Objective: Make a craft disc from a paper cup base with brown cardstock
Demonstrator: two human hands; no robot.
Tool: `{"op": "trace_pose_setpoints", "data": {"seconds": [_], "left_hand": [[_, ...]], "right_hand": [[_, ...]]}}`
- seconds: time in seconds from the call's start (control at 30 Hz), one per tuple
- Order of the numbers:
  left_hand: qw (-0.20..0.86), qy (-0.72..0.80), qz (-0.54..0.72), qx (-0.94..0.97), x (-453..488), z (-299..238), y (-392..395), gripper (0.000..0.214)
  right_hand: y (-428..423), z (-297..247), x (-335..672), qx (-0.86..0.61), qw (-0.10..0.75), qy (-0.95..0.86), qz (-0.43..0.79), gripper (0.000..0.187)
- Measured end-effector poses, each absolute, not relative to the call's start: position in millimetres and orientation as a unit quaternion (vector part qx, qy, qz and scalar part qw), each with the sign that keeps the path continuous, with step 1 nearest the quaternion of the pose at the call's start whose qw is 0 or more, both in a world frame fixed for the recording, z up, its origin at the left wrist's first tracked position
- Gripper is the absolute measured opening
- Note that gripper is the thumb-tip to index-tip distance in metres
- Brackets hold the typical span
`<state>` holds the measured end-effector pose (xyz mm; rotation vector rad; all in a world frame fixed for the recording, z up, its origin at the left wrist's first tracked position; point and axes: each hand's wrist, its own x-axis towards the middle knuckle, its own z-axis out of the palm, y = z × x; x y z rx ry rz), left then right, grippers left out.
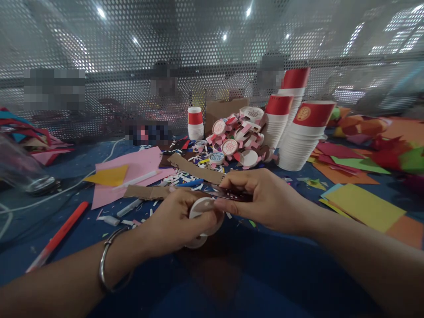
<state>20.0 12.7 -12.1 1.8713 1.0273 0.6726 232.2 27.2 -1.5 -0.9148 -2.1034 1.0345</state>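
My left hand (185, 221), a silver bangle (104, 260) on its wrist, is closed round a small white round paper piece (201, 205), which looks like a cut-off cup base. Another white rounded edge (198, 242) shows below the thumb; I cannot tell if it belongs to the same piece. My right hand (256, 194) pinches a thin dark flat piece (228, 193) beside it; its kind is unclear. The right fingertips are close to the disc's edge. Beyond the hands lie cardboard strips (198, 171) and a blue pen (190, 183) among paper scraps.
A pile of round paper pieces with pink tabs (229, 147) stands ahead, beside stacked red-and-white paper cups (294, 145). Coloured sheets (367, 207) lie at right, a pink sheet (145, 161) at left. Left are a red marker (59, 234) and a clear container (24, 163).
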Motion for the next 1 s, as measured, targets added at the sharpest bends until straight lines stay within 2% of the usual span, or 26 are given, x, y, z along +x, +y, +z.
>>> {"op": "trace_pose_setpoints", "data": {"seconds": [0.13, 0.4, 0.57, 0.77, 1.0], "left_hand": [[0.454, 0.425, 0.285, 0.729, 19.3, -12.3, 13.9, 0.018], [0.515, 0.459, 0.252, 0.679, 27.1, -6.1, 6.1, 0.021], [0.547, 0.467, 0.248, 0.649, 28.2, -3.3, 6.0, 0.02], [0.566, 0.447, 0.26, 0.642, 23.0, -5.8, 6.3, 0.018], [0.577, 0.474, 0.257, 0.614, 26.8, -6.2, 6.0, 0.019]], "right_hand": [[27.3, -1.5, 231.3, -0.34, 0.32, -0.783, 0.411, 0.02], [25.8, 0.0, 231.3, -0.346, 0.281, -0.783, 0.434, 0.011], [25.2, 0.3, 230.2, -0.333, 0.291, -0.772, 0.456, 0.005], [27.1, -0.7, 231.3, -0.302, 0.301, -0.746, 0.512, 0.013], [29.6, -7.2, 229.2, -0.333, 0.316, -0.766, 0.451, 0.01]]}}
